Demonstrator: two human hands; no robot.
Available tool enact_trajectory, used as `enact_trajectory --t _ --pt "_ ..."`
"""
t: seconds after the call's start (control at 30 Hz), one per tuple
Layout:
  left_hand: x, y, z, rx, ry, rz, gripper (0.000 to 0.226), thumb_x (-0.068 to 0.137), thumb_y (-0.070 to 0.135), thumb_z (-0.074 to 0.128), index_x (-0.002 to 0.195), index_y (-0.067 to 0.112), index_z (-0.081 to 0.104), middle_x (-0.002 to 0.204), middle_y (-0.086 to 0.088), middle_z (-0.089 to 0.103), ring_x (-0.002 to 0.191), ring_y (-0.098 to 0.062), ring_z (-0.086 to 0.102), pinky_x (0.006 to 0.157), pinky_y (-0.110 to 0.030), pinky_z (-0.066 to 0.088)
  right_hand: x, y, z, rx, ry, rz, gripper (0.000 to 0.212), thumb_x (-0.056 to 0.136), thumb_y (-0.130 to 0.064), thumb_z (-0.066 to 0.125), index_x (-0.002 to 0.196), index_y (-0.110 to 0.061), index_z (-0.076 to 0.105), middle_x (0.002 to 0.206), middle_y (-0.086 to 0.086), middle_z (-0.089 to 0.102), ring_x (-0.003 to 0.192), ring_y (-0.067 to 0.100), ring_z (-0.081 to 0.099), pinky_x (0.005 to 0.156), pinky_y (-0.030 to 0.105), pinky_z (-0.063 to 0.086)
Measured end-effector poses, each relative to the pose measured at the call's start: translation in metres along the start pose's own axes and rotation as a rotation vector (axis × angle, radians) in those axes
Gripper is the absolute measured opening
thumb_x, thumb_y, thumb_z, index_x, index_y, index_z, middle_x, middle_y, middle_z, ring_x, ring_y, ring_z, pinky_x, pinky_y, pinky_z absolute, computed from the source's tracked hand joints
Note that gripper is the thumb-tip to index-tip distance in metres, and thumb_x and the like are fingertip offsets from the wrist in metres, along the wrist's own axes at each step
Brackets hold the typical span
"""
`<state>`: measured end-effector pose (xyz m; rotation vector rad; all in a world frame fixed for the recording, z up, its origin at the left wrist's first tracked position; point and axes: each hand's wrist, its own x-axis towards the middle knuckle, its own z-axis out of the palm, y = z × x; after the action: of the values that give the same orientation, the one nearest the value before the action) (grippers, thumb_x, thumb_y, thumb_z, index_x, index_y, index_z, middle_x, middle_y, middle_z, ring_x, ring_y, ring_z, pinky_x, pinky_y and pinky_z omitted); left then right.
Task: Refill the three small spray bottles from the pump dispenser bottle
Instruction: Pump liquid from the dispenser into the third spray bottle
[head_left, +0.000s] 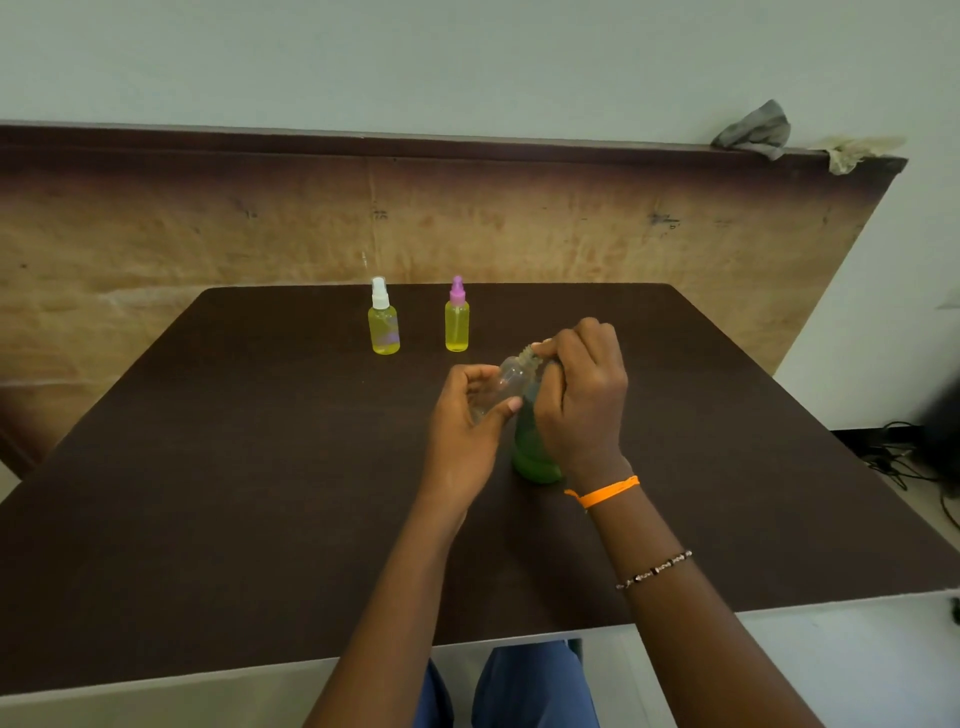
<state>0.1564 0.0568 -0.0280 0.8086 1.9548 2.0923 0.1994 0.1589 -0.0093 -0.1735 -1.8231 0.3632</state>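
Head view: left grip (470, 415) clasps clear empty bottle (506, 382), right grip (582, 395) pinching its neck

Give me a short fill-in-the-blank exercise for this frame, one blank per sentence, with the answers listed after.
1. The spray bottle with the white cap stands to the ____ of the spray bottle with the pink cap.
2. The liquid in both standing spray bottles is ____.
3. The clear bottle in the left hand has no ____ on its neck.
4. The orange band is on the ____ wrist.

Answers: left; yellow; cap; right
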Motion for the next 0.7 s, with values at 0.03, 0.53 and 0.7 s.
enact_trajectory --t 0.03,0.53,0.7 --pt "0.000 0.001 -0.001 -0.001 -0.006 0.000 0.029 0.083 0.007 0.066 0.106 0.019 0.053 0.110 0.002 0.061 0.105 -0.006 0.058 0.088 -0.019 0.047 0.004 0.000 -0.002 0.012 -0.009 0.003 0.023 0.075 0.000 0.035 0.066 0.002 0.057 0.070 0.014 0.048 0.070 0.020 0.039 0.058 0.033 0.036" --pt "0.003 0.001 0.003 -0.014 0.008 0.040 0.030 0.082 0.007 0.067 0.094 0.030 0.052 0.103 0.007 0.062 0.104 -0.009 0.059 0.087 -0.020 0.047 0.005 -0.002 -0.001 0.004 -0.033 0.048 0.029 0.074 0.000 0.031 0.071 0.002 0.059 0.075 0.013 0.051 0.074 0.021 0.042 0.060 0.030 0.038" --pt "0.003 0.000 0.004 -0.018 -0.003 0.035 0.029 0.082 0.007 0.067 0.095 0.029 0.052 0.102 0.008 0.061 0.102 -0.007 0.059 0.087 -0.019 0.047 0.002 0.004 0.006 -0.072 0.034 0.013 0.022 0.075 0.005 0.036 0.064 0.001 0.055 0.070 0.016 0.049 0.070 0.021 0.037 0.056 0.036 0.038"
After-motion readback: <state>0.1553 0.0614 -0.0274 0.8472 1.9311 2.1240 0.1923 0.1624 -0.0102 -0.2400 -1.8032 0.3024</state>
